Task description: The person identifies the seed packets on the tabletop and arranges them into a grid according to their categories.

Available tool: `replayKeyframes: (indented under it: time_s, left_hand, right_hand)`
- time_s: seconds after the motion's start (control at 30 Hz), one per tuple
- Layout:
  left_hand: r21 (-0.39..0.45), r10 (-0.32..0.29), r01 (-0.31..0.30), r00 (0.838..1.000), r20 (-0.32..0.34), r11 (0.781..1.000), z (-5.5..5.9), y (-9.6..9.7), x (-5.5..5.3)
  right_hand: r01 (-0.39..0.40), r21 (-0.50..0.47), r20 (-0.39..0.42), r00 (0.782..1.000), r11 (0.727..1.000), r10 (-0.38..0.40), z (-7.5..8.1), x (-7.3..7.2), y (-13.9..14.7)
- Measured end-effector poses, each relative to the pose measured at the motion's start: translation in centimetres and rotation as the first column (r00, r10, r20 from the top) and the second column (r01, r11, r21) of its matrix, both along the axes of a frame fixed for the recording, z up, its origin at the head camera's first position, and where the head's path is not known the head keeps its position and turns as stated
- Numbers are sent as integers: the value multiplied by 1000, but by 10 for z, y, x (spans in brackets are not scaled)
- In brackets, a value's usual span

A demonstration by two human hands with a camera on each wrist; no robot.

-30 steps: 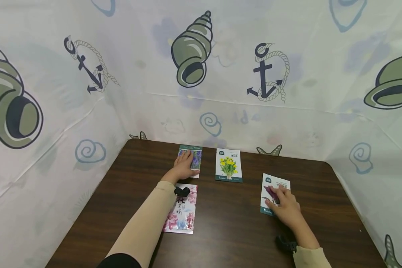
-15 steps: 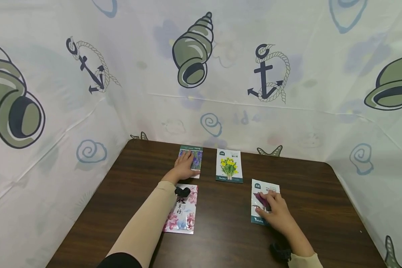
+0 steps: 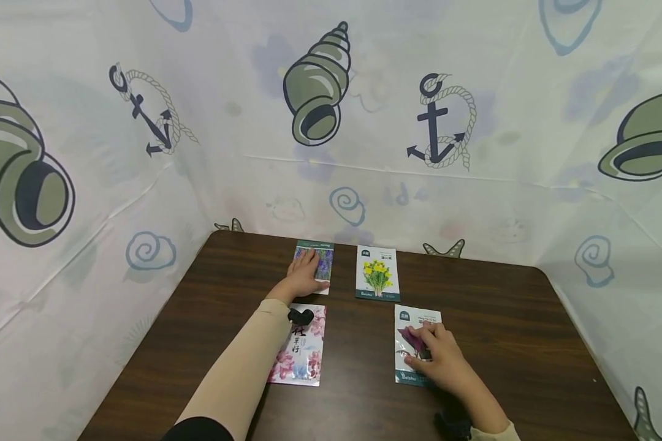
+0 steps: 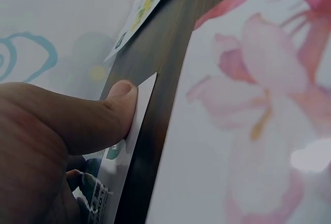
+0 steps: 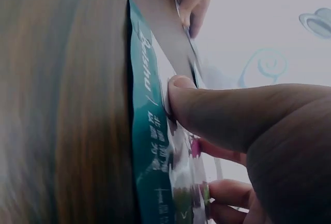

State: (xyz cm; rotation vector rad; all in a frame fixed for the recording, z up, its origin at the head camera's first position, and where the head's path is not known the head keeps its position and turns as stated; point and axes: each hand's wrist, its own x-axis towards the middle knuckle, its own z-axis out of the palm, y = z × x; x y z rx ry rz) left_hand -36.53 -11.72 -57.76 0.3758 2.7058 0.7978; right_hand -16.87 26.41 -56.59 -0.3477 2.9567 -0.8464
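Note:
Four flat seed-type packets would be too exact to judge, but several printed packets lie on the dark wooden table (image 3: 358, 398). My left hand (image 3: 301, 278) rests with spread fingers on a packet with purple flowers (image 3: 325, 264), its thumb (image 4: 116, 115) on the white end. The right hand (image 3: 440, 360) presses its fingertips and thumb on a white packet with a purple plant picture and green end band (image 3: 407, 367). That packet lies flat, and the right wrist view shows its green end (image 5: 147, 131) beside the thumb. The fingers partly cover both packets.
A packet with yellow flowers (image 3: 377, 275) lies near the back edge, right of the left hand. A larger pink-flowered packet (image 3: 303, 361) lies under the left forearm. Patterned cloth (image 3: 375, 122) encloses the table's back and sides.
My right hand has slid the purple-plant packet leftward and nearer to me across the table. The left hand and the other packets have stayed in place.

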Motion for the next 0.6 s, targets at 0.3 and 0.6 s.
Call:
replayKeyframes:
  time_s: [0.3, 0.6]
  left_hand:
    - [5, 3, -3, 1000, 18, 1000, 1, 1, -2]
    - [20, 2, -2, 1000, 14, 1000, 0, -1, -9]
  right_hand:
    - [-61, 19, -12, 998, 998, 61, 5, 5, -8]
    - [-105, -5, 76, 992, 995, 105, 6, 14, -30]
